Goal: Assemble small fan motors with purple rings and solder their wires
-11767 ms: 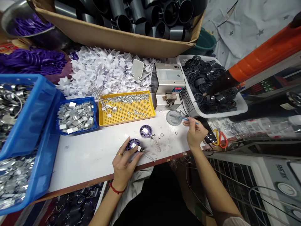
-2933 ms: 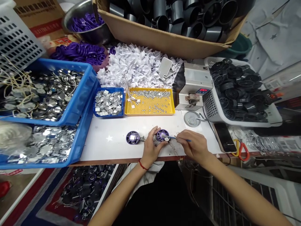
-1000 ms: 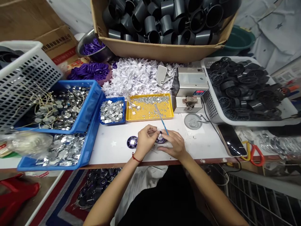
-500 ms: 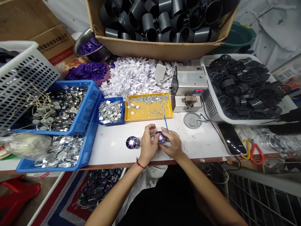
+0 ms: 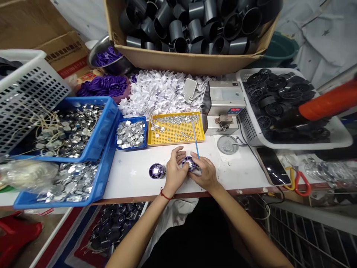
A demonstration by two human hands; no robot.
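My left hand and my right hand both grip a small round part with a purple rim, spokes and a pale centre. My left thumb presses on its face; my right fingers close on its other side. Beside my left hand stands a similar purple-rimmed part with a bright square in its middle. A thin blue stick runs from the yellow tray down to my right fingers. I cannot tell whether they touch it.
Blue trays of metal pieces sit left, with a small blue tray nearer. Behind are white paper-like pieces and a carton of dark cups. Right are a metal device, round dish, phone, scissors and orange-black tool.
The orange-black tool has come into view over the white basket at the right. The view has shifted slightly. Both hands keep hold of the same round part, almost unmoved.
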